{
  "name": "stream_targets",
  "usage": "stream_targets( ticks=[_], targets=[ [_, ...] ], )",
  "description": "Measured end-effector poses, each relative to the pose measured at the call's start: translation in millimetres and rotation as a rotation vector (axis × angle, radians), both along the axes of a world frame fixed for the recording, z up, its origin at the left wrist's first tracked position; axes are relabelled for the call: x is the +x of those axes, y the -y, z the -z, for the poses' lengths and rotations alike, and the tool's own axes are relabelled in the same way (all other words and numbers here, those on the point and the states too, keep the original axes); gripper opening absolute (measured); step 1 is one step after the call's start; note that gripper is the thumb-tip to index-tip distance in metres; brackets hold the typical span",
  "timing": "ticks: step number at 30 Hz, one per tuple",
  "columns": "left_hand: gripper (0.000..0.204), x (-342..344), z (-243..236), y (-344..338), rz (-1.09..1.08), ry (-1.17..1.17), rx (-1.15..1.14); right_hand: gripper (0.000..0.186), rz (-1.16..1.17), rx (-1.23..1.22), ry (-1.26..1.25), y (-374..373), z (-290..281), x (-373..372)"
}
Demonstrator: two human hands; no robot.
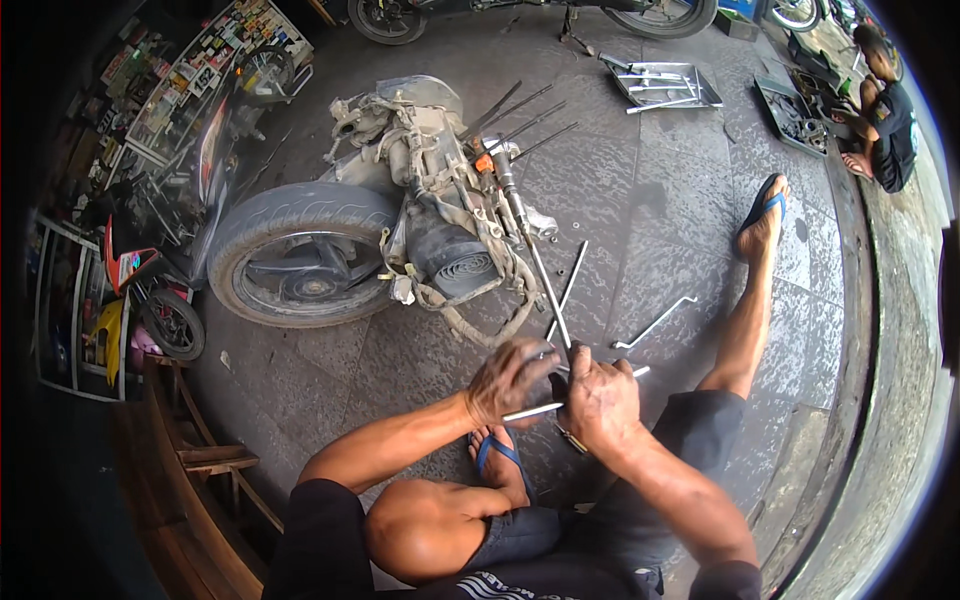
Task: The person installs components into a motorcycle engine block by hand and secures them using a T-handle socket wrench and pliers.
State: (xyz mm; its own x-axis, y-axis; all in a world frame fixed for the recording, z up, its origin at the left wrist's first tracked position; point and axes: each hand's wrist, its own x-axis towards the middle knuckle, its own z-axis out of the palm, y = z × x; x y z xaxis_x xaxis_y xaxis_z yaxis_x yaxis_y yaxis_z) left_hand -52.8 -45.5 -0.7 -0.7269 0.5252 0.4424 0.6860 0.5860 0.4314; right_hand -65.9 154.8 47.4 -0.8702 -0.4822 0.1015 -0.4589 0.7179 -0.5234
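My right hand (603,402) is closed around the near end of a long metal rod (550,290), its thumb lying along the top. The rod slants away to a thicker cylinder (508,185) beside the stripped motorcycle part. A silver crossbar (533,411) sticks out on both sides of my right hand. Close to that hand's left, my left hand (512,384) has curled fingers around a small bit of bright metal; what it holds is not clear. A dirty motorcycle section (425,190) with a large wheel (300,255) lies in front of me.
A thin straight rod (568,290) and a bent rod (655,324) lie on the tiles. Farther off are a metal tray of tools (668,82) and an open toolbox (790,115), with a crouching person (885,120) beside it. A wooden bench (190,480) stands left.
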Motion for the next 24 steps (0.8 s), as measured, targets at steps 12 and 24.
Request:
stream_targets(
  ticks=[12,24],
  targets=[
    [0.018,-31.2,-66.4,-71.5,0.194,0.299,0.092,0.032,0.413,-1.234,0.327,38.4,67.5,33.9],
    [0.045,18.0,-46.9,-24.0,-0.261,0.080,0.332,0.070,0.427,-1.008,0.862,29.7,35.3,27.7]
  ],
)
